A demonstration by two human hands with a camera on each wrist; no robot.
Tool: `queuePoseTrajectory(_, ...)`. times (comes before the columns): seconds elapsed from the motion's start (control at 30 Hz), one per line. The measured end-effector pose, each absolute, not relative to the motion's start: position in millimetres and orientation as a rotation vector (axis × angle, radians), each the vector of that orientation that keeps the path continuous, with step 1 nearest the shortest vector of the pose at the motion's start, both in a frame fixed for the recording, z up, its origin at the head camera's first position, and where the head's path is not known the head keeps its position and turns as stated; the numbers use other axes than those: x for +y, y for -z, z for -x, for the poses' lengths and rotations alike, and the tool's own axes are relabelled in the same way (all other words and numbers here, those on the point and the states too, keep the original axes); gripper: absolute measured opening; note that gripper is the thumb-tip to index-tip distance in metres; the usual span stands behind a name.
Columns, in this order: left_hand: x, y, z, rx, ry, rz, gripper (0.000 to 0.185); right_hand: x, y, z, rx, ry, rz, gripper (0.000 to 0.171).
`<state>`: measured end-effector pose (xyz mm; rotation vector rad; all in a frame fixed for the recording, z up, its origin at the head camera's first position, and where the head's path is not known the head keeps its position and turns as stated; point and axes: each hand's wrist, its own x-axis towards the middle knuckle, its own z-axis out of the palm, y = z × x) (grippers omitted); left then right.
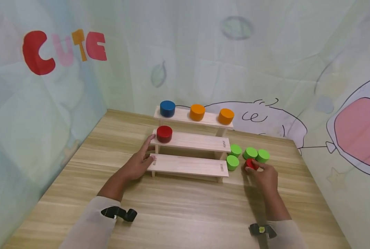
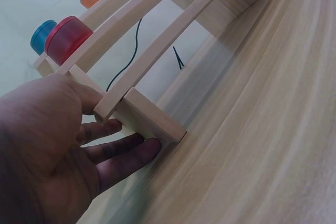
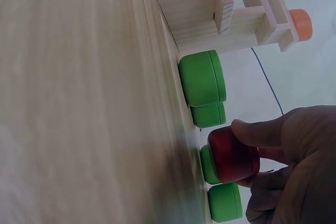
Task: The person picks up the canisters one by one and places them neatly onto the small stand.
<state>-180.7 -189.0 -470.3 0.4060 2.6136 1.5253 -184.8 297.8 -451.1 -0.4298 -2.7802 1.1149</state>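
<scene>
My left hand (image 1: pixel 137 163) is at the left end of a three-step wooden stand (image 1: pixel 188 165). Its thumb touches the lowest step, and its loosely extended fingers (image 2: pixel 128 163) reach along the stand's side panel. On the right, my right hand (image 1: pixel 267 176) pinches a red cylinder block (image 3: pixel 231 156) between thumb and fingers, beside several green cylinder blocks (image 1: pixel 232 162). In the right wrist view the red block overlaps one green block. Another red cylinder block (image 1: pixel 164 134) sits at the left end of the middle step.
The top step carries a blue cylinder block (image 1: pixel 167 109) at left and two orange ones, one mid-step (image 1: pixel 197 112) and one at right (image 1: pixel 226 116). The wood-grain table (image 1: pixel 185 211) meets printed cloth walls (image 1: pixel 185 62) at the back and sides.
</scene>
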Motion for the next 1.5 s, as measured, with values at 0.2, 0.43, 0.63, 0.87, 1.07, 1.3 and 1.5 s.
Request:
queuePoseTrajectory(0.2, -187, 470, 178, 2.592, -1.524, -0.380, 0.082, 294, 450, 179, -2.726, -1.091, 0.445, 0.050)
queuePoseTrajectory(0.43, -187, 469, 178, 2.607, -1.509, -0.387, 0.081, 288, 452, 176, -2.556, -1.104, 0.402, 0.048)
queuePoseTrajectory(0.63, -189, 470, 176, 2.611, -1.522, -0.399, 0.082, 285, 453, 178, -2.365, -1.119, 0.336, 0.045)
queuePoseTrajectory(0.87, -187, 470, 179, 2.610, -1.533, -0.405, 0.082, 281, 446, 177, -2.187, -1.105, 0.258, 0.040)
queuePoseTrajectory(1.07, -185, 469, 181, 2.615, -1.540, -0.422, 0.081, 272, 437, 180, -2.138, -1.106, 0.162, 0.039)
queuePoseTrajectory(1.3, -187, 472, 182, 2.620, -1.536, -0.414, 0.081, 262, 430, 182, -2.142, -1.112, 0.095, 0.040)
queuePoseTrajectory(1.5, -189, 470, 182, 2.626, -1.520, -0.402, 0.082, 252, 420, 186, -2.165, -1.059, -0.034, 0.043)
